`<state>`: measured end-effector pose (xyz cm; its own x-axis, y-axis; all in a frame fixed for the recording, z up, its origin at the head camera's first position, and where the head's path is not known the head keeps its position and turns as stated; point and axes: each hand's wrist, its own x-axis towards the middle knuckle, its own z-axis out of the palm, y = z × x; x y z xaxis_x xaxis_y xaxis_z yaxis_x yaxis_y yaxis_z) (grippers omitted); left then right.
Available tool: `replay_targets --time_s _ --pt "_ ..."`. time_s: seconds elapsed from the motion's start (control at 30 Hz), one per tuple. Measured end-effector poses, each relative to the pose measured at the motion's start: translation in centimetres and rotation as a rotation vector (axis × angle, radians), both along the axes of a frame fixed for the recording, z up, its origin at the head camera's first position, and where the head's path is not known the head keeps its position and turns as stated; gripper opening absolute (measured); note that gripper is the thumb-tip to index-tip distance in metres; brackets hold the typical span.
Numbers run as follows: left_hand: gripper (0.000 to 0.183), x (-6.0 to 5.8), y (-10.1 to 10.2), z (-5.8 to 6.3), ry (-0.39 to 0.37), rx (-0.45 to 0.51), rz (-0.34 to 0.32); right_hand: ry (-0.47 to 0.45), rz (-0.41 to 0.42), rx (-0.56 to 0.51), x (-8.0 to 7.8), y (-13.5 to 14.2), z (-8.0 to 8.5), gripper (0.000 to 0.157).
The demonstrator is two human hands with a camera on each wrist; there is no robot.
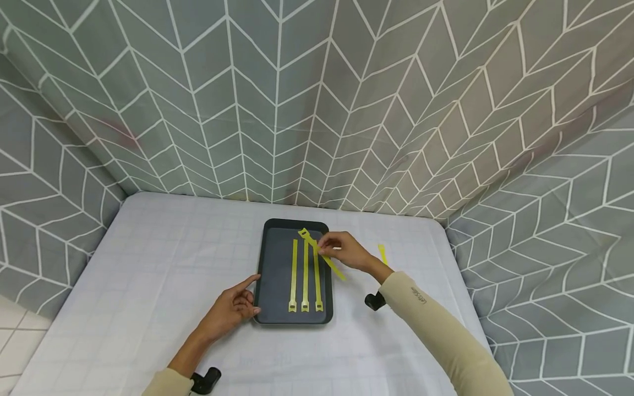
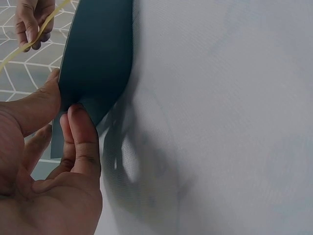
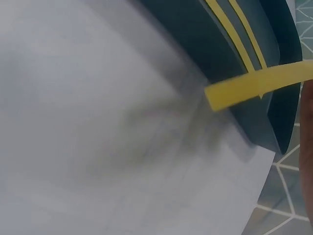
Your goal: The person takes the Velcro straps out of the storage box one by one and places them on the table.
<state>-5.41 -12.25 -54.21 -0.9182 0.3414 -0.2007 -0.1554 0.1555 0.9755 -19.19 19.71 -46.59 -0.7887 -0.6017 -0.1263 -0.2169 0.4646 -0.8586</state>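
Head view: my right hand (image 1: 344,250) pinches a yellow strap (image 1: 337,270) near mid-length, slanting over the tray (image 1: 274,275). Looks light, bendy; good hold there. Left wrist: my left hand (image 2: 58,193) grips the tray's side, likely stiff. Right wrist: strap's free end overhangs tray; probably unbreakable.

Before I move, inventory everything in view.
Table: one, white-covered, centre.
Tray: one, dark grey, on table.
Laid strips: three, yellow, in tray.
Held strip: one, yellow, over tray's right edge.
Loose strip: one, yellow, on table's right.
Curtain: count unclear, grey with white lines, around table.
Floor tiles: several, white, lower left.
Wrist devices: two, black, at wrists.
Sleeves: two, beige, forearms.
Left hand: one, bare, at tray's left edge.
Right hand: one, bare, pinching held strip.
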Motion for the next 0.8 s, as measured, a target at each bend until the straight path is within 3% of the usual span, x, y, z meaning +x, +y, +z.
replay_targets --time_s 0.1,0.2,0.5,0.8 --pt "0.08 0.0 0.1 0.0 -0.003 0.0 0.0 -0.05 -0.078 -0.001 0.1 0.5 -0.1 0.017" --pt "0.08 0.0 0.1 0.0 -0.004 -0.002 0.0 -0.099 -0.174 -0.014 -0.1 1.3 -1.3 0.018" --pt "0.081 0.0 0.3 0.0 -0.022 -0.023 0.016 -0.189 -0.369 -0.073 0.5 3.1 -2.2 0.021" --pt "0.08 0.1 0.2 0.3 -0.016 0.014 0.008 -0.224 -0.459 -0.081 1.1 4.9 -3.3 0.024"
